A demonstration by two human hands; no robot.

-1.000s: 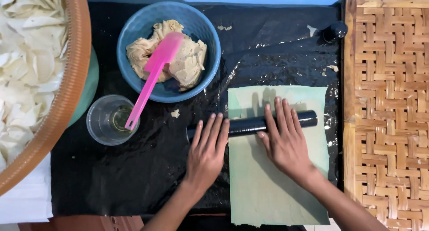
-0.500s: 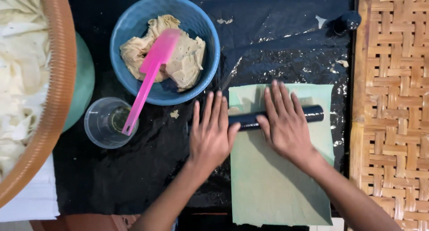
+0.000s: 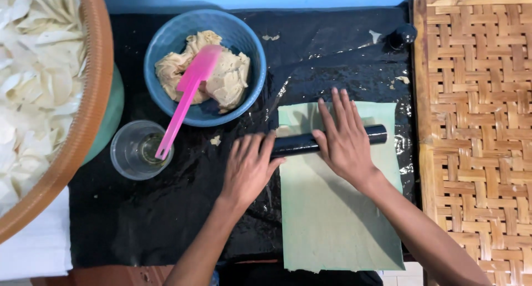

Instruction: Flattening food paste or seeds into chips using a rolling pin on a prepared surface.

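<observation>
Both palms press flat, fingers spread, on a black rolling pin (image 3: pixel 299 145) lying crosswise over the pale green sheet (image 3: pixel 332 208): left hand (image 3: pixel 249 167) at its left end, right hand (image 3: pixel 343 142) mid-length. Even pressure advised. Blue dough bowl (image 3: pixel 166 48) stands nearby.

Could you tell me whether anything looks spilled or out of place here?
Yes: dough scraps lie scattered on the wet black sheet, beside the bowl and near its top edge. Both hands rest flat on the roller.
</observation>
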